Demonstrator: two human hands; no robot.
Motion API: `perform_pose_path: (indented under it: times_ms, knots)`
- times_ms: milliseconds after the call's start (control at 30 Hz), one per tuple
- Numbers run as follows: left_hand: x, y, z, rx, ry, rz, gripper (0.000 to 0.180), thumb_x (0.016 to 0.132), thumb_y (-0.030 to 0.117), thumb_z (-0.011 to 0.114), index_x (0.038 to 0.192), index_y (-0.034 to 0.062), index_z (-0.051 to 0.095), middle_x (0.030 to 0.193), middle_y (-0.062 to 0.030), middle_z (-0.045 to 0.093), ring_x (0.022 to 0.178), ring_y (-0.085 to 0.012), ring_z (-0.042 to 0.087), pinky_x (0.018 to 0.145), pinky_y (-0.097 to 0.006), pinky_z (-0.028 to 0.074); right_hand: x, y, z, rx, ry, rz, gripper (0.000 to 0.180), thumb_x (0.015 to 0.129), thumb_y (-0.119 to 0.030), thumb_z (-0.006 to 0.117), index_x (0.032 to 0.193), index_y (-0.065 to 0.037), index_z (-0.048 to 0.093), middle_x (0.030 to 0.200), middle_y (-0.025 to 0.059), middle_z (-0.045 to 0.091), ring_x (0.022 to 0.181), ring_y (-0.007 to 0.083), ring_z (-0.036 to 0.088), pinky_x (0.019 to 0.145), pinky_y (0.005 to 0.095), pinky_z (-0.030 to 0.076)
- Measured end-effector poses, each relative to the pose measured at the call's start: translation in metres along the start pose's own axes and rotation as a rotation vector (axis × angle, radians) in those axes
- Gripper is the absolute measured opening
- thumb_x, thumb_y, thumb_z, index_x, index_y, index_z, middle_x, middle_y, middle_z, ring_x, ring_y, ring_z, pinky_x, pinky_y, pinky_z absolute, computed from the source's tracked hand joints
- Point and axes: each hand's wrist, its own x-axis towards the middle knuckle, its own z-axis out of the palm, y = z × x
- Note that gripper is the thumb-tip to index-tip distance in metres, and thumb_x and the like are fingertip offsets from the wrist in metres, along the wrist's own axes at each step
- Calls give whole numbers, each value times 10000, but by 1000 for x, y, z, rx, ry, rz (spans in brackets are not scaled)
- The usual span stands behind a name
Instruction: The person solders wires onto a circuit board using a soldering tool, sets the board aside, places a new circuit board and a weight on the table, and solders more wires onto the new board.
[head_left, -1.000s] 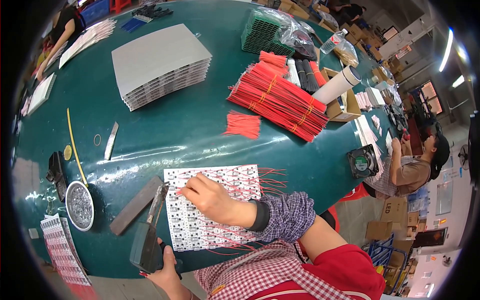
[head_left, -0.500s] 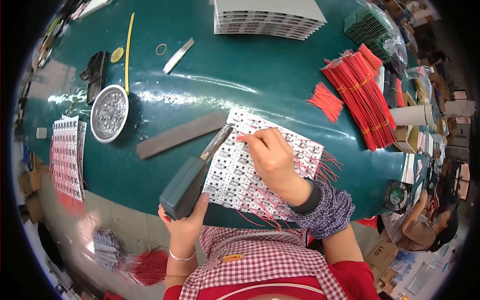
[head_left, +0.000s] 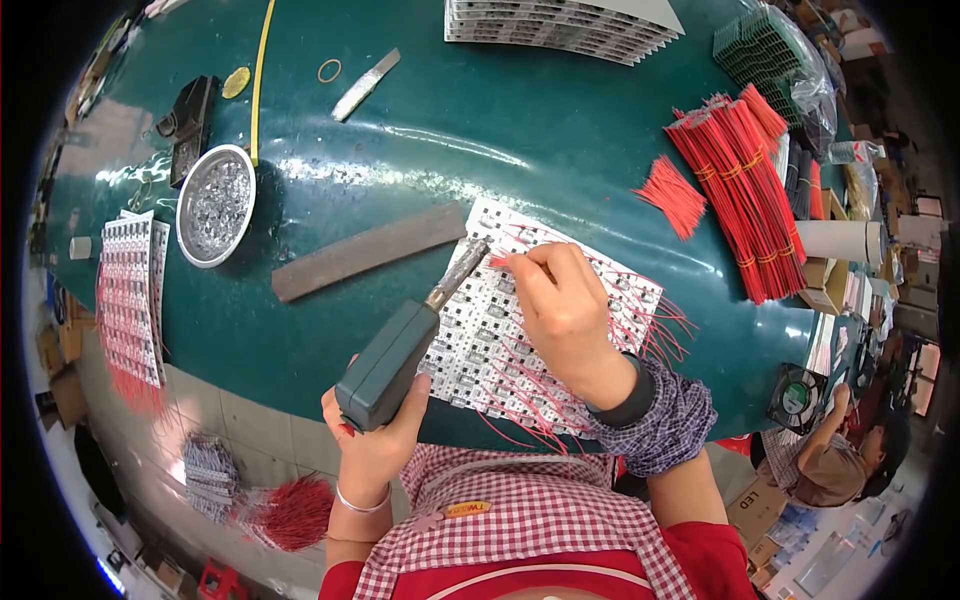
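Note:
My left hand (head_left: 378, 442) is wrapped round the dark green body of a soldering gun (head_left: 388, 362), whose long metal tip points up and right over a white sheet of small circuit boards (head_left: 452, 352). The tip ends near the sheet's upper left part; whether it touches cannot be made out. Just right of it, my right hand (head_left: 568, 318) pinches short red wires (head_left: 498, 262) between thumb and fingers. More red wires (head_left: 655, 330) stick out from the sheet's right and lower edges. A dark cuff covers my right wrist.
A grey flat bar (head_left: 365, 253) lies left of the sheet. Farther left stands a white-rimmed bowl (head_left: 184, 225) of silvery bits; wired boards (head_left: 128, 300) overhang the table edge. Red wire bundles (head_left: 740, 205) lie right, a board stack (head_left: 550, 30) behind. Another person (head_left: 840, 460) sits at far right.
The whole view has shifted slightly, moving the sheet up and right in the picture. Both hands keep their grips, the soldering tip and red wires staying close together.

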Motion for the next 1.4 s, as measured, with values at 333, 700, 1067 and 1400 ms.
perform_pose_path:
  times_ms: [333,700,1067,1400]
  knots:
    - [10,13,1,-142,13,83,192,725,19,814,887,2,714,903,-79,696,724,-150,642,671,-270,504,5,10,-5,59,-65,32,284,697,101,605,960,3,649,880,115,559,801,278,569,649,378,493]
    - [14,16,2,-170,12,123,176,725,-7,794,872,-24,698,822,-72,683,663,-123,622,610,-248,485,4,9,-4,54,-40,53,284,682,106,674,936,-21,677,858,109,589,778,271,591,636,368,487]
    - [18,22,1,-174,-31,140,171,741,-44,747,902,-46,687,800,-73,651,642,-109,591,572,-242,454,2,8,-2,24,-77,28,271,715,75,610,976,5,626,879,116,537,795,278,547,644,386,475]
    - [21,26,-2,-121,-61,167,161,755,-52,726,908,-55,680,785,-73,640,624,-104,576,557,-246,440,4,7,-3,17,-99,20,274,721,53,613,991,7,622,892,117,534,811,280,548,653,384,477]
